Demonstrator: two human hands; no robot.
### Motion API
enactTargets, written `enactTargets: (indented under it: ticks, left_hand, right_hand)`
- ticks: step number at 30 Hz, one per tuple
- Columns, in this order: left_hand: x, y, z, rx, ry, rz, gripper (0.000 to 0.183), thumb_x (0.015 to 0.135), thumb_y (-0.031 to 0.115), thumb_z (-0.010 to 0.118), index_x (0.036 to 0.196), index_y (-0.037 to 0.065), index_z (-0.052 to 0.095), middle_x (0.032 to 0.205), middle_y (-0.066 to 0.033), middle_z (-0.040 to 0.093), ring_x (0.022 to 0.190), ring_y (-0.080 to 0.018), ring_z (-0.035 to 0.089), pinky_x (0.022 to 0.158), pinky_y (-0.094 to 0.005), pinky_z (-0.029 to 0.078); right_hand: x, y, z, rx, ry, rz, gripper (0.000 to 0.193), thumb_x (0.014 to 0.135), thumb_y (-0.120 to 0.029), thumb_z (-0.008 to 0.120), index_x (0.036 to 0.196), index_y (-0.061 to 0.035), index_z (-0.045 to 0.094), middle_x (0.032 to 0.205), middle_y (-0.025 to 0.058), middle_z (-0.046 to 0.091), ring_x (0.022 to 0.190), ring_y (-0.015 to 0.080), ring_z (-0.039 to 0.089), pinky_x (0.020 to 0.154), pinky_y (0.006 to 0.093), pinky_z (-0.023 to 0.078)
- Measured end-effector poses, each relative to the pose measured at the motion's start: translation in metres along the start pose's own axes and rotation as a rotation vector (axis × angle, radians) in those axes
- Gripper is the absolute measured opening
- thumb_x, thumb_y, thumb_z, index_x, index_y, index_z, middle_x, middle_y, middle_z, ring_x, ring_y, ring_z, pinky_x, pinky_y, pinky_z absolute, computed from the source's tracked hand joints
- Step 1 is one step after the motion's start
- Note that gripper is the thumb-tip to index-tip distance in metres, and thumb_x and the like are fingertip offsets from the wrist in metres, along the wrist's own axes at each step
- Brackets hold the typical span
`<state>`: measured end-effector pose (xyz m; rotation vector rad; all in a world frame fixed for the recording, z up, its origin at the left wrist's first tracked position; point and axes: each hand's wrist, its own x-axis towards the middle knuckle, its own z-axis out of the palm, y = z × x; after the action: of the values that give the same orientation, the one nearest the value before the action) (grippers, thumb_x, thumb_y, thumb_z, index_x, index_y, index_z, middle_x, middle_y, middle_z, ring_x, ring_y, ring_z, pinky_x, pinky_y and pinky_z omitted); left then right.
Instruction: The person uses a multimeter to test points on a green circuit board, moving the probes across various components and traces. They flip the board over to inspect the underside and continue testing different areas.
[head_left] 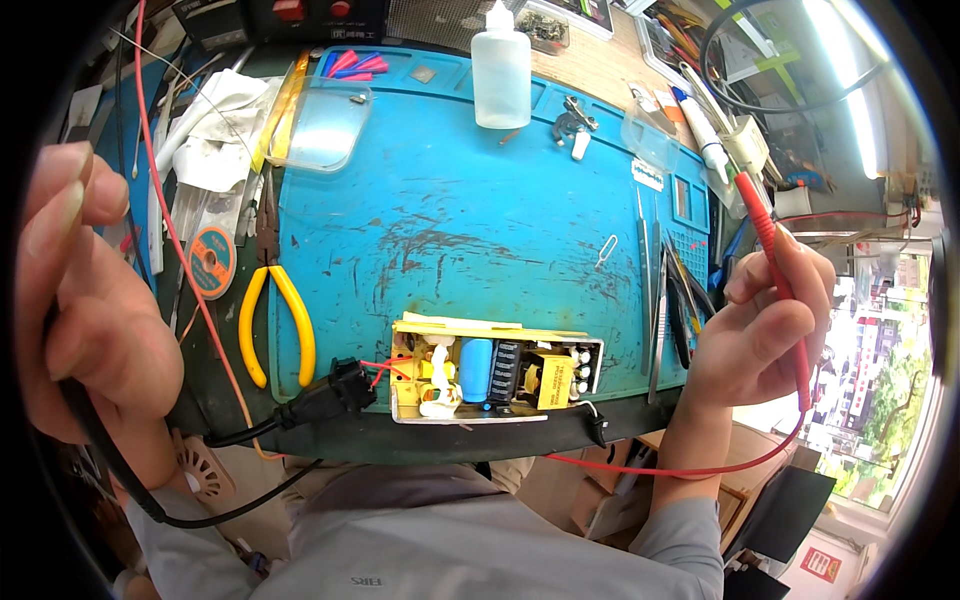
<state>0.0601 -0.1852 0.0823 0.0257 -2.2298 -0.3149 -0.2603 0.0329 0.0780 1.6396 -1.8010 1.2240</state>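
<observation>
While the right hand (765, 330) pinches a red probe (775, 260) like a pen, tip up and away from the bench, its red lead (690, 468) loops down under the wrist and back toward the mat's near edge. The left hand (85, 300) is up close to the lens, fingers curled around a black lead (130, 490); what's at the end of it is hidden inside the fist, so can't say if it's a probe.

The board (495, 375) sits at the near edge of the blue mat (450, 220), between the two hands and touching neither. It's an open power supply: a blue cylinder cap, a ribbed black part, a yellow-taped transformer, yellow film along the far side, a blob of white goo near the left end. A black plug (335, 390) with thin red wires goes into its left end. Small parts on it are too tiny to make out.

The mat is rubbery, scuffed with dark smears. Left of it lie yellow-handled pliers (270, 320) and a flat wick spool (211, 262). A clear plastic tray (325, 125) sits at the far left corner, a soft white squeeze bottle (500, 65) stands at the far edge. Tweezers (655, 310), thin and metal, lie along the right side, partly behind the right hand. Everything near the rim is bent and blurry.
</observation>
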Motion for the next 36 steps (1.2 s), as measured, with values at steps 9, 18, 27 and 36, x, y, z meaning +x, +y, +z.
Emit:
enactTargets:
  ticks: [9, 18, 27, 36]
  left_hand:
    - [-0.015, -0.013, -0.001, -0.011, 0.026, 0.056, 0.036, 0.105, 0.025, 0.044, 0.134, 0.005, 0.053, 0.134, -0.011, 0.055, 0.104, -0.0221, 0.049, 0.081, -0.039, 0.041]
    - [-0.022, -0.021, 0.009, 0.121, 0.195, 0.076, 0.041, 0.107, 0.027, 0.038, 0.119, -0.01, 0.052, 0.118, -0.0263, 0.056, 0.089, -0.0273, 0.056, 0.077, -0.0372, 0.049]
    - [-0.016, -0.024, 0.012, 0.148, 0.26, 0.076, 0.036, 0.107, 0.022, 0.039, 0.117, -0.01, 0.05, 0.119, -0.0254, 0.053, 0.087, -0.0278, 0.053, 0.074, -0.0381, 0.047]
    - [-0.008, -0.02, 0.03, 0.135, 0.346, -0.021, 0.033, 0.105, 0.017, 0.039, 0.116, -0.011, 0.053, 0.117, -0.0229, 0.054, 0.087, -0.0257, 0.052, 0.076, -0.0362, 0.046]
  right_hand:
    - [0.002, 0.006, -0.003, 0.024, -0.049, -0.033, 0.054, 0.104, -0.047, 0.043, 0.106, 0.0012, 0.067, 0.084, 0.0052, 0.055, 0.063, 0.0079, 0.046, 0.055, 0.0204, 0.037]
    - [0.006, 0.007, -0.003, 0.04, -0.056, -0.059, 0.048, 0.104, -0.04, 0.045, 0.104, 0.0026, 0.068, 0.084, 0.0054, 0.057, 0.063, 0.0067, 0.046, 0.057, 0.0201, 0.038]
    - [0.012, 0.03, -0.007, 0.074, -0.006, -0.242, 0.035, 0.102, -0.028, 0.055, 0.109, 0.0031, 0.069, 0.093, 0.0101, 0.064, 0.074, 0.0118, 0.057, 0.068, 0.0244, 0.045]
    - [0.009, 0.035, 0.005, 0.102, 0.112, -0.298, 0.032, 0.1, -0.025, 0.057, 0.108, 0.0034, 0.069, 0.092, 0.01, 0.064, 0.073, 0.0124, 0.057, 0.067, 0.0245, 0.045]
